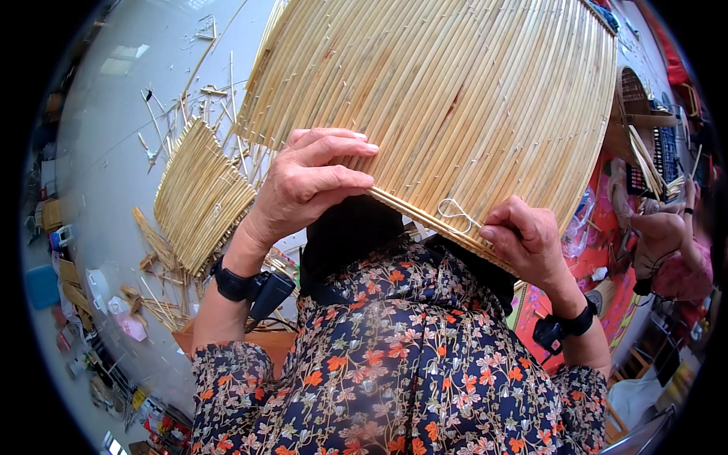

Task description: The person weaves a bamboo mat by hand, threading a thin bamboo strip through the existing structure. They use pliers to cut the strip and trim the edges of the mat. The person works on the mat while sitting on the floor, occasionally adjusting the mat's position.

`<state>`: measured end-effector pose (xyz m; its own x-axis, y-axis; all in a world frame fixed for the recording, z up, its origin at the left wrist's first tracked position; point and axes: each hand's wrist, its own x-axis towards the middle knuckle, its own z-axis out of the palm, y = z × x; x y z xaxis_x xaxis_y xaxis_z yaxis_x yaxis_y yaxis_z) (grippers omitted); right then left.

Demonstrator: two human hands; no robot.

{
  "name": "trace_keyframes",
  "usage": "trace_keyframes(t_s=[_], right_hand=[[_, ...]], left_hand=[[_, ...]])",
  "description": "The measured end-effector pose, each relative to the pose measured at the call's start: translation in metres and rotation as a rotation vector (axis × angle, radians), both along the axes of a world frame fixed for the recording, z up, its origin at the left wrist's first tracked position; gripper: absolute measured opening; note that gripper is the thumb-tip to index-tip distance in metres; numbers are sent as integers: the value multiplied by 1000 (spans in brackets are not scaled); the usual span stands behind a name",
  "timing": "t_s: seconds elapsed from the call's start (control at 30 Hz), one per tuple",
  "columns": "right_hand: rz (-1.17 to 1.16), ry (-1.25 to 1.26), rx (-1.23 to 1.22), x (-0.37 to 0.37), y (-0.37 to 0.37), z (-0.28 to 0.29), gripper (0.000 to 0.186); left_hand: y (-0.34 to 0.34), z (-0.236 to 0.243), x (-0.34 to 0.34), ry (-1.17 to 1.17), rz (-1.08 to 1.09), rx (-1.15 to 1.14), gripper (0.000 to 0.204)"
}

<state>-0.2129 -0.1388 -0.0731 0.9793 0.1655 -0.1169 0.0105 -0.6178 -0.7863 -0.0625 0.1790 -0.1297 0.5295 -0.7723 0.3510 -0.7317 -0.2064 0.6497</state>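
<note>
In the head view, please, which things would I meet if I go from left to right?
Small mat, left grip, string, right grip, basket.

room: between left hand [322, 171] and cord loop [458, 215]; ahead: slat mat [432, 98] blocks; left: smaller panel [203, 199]

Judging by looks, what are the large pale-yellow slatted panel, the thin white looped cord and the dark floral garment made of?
Large pale-yellow slatted panel: probably reed or bamboo, smooth, slightly glossy; narrow strips show brown streaks.
Thin white looped cord: apparently string, fibre and finish unclear; it curves softly.
Dark floral garment: soft, apparently printed fabric; it creases.
</note>
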Motion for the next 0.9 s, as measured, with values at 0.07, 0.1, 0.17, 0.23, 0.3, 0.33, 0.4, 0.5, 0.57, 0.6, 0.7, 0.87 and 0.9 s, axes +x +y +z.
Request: trace_keyframes(t_s=[0.07, 0.1, 0.17, 0.23, 0.3, 0.33, 0.4, 0.5, 0.57, 0.6, 0.7, 0.87, 0.9], right_hand=[[-10, -15, -5, -2, 1, -4, 16], [-9, -28, -11, -4, 0, -7, 16], [-8, -48, -14, -7, -1, -15, 16], [-18, -57, -19, -12, -2, -20, 15], [-67, -13, 55, -21, -2, -28, 19], [-91, 9, 94, -24, -2, -31, 20], [-87, 12, 2, -26, -2, -30, 25], [-44, -85, -110, -29, 0, -33, 32], [-34, -184, -175, -27, 5, -33, 31], [-31, -205, -190, -28, 6, -34, 30], [-35, -251, -219, -29, 8, -41, 24], [-62, -205, -227, -27, 10, -39, 23], [-64, -202, -227, -27, 10, -39, 23]], left_hand=[[-2, 0, 2, 18, -11, 2, 20], [-3, 0, 2, 13, -6, 7, 19], [-6, 2, 1, 5, 2, 17, 18], [-8, 0, 2, -9, -13, 16, 19], [-12, -2, 3, -32, -30, 13, 19], [-15, -3, 4, -48, -40, 11, 20], [-19, -4, 6, -67, -51, 11, 20], [-25, -5, 7, -66, -59, 17, 21], [-27, -4, 8, -52, -70, 16, 22], [-27, -4, 9, -25, -73, -11, 24], [-19, 2, 12, 21, -70, -99, 32], [20, -5, -4, 120, 513, -328, 29], [26, -13, -12, 246, 583, -327, 27]])
